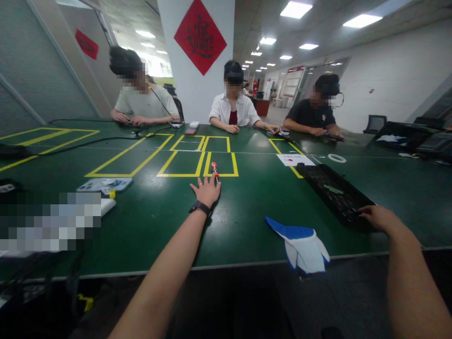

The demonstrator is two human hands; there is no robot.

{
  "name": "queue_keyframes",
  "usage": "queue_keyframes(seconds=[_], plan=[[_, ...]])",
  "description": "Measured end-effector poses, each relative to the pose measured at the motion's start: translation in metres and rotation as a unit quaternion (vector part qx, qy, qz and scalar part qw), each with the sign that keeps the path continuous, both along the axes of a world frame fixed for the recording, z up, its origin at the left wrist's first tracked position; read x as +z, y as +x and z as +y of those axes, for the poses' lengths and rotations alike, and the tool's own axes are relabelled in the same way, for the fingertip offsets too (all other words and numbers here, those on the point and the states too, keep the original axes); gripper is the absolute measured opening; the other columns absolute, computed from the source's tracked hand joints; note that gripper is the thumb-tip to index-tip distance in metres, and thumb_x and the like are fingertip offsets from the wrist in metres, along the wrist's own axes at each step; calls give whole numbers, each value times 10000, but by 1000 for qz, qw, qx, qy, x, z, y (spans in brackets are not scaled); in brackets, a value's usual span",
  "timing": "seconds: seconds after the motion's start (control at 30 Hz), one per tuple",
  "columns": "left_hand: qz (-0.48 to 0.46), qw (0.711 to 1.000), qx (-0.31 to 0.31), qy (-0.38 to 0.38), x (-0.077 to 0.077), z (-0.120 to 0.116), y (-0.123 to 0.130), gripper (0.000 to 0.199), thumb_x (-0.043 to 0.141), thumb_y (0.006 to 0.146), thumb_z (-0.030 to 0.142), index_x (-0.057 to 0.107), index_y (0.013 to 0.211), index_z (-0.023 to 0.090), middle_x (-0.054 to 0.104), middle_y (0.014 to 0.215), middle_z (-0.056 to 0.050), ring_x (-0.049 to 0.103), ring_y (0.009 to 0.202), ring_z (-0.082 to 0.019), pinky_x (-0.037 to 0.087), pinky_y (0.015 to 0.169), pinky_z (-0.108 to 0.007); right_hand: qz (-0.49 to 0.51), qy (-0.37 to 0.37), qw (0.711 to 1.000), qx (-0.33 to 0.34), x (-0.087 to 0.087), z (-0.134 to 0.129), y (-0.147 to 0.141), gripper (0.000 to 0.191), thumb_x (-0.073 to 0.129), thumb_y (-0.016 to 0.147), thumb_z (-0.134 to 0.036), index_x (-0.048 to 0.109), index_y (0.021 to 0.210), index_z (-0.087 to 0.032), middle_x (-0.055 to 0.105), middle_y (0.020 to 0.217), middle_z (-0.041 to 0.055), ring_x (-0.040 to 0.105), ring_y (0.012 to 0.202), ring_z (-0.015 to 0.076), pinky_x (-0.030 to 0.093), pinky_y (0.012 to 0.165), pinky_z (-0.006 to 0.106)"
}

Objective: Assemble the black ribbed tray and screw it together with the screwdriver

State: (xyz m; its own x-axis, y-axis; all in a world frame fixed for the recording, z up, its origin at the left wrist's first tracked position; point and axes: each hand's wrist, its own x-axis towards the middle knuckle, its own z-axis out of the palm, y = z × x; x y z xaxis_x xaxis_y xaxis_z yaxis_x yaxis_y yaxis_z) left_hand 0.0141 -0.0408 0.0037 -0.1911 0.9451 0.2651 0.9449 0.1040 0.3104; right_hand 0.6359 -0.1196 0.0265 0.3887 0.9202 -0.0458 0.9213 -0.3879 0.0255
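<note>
My left hand (207, 192) lies palm down on the green table with its fingers spread. Right by its fingertips is a screwdriver (213, 167) with a red handle; whether a finger touches it I cannot tell. My right hand (381, 219) is at the near end of a long black shallow tray (319, 181), its fingertips pressed together over the rim. Anything pinched there is too small or hidden. A small green circuit board (333, 189) and tiny shiny bits lie in the tray. A white and blue work glove (305, 245) rests between my arms at the table edge.
Yellow tape (197, 175) outlines rectangles on the table (243, 226). A white paper sheet (294, 160) and a roll of white tape (336, 158) lie beyond the tray. A phone-like item (105, 184) is at left. Three people sit across the table, their hands on its far side.
</note>
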Motion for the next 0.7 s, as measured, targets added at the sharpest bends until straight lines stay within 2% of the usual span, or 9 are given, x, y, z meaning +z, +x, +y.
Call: queue_keyframes(seconds=[0.13,0.33,0.5,0.6,0.7], plan=[[1,1000,3,-1,0,-1,1,586,277,894,522,286,1437,300,353,1462,-105,249,1352,-391,112,1029,-704,14,-30,999,12,6,2,-3,307,561,772,-244,684,1041,-167,687,1038,144,652,937,271,481,791,346],[0,1000,9,-16,0,1,1,586,269,895,526,274,1440,311,337,1473,-96,228,1362,-388,78,1036,-704,-10,-17,999,-50,14,-6,-23,324,512,798,-243,681,1074,-219,655,1117,120,631,973,287,484,789,370],[-1,1000,5,-16,0,3,-1,593,256,891,540,271,1440,316,343,1471,-90,233,1359,-391,78,1039,-701,-5,-8,998,-60,21,-15,-37,343,480,815,-249,663,1098,-184,650,1117,136,620,970,295,473,792,362],[-3,1000,2,-12,0,3,-1,596,250,891,544,271,1440,314,342,1472,-91,234,1359,-391,91,1044,-693,-1,26,998,-59,27,-19,-46,357,423,830,-245,656,1091,-170,656,1090,163,623,932,302,467,769,371],[-4,1000,1,-11,2,2,-1,596,258,890,544,278,1439,311,337,1474,-94,240,1357,-390,103,1042,-691,6,98,995,-31,30,-18,-55,349,451,825,-310,631,1103,-200,661,1091,136,617,938,282,463,767,355]])
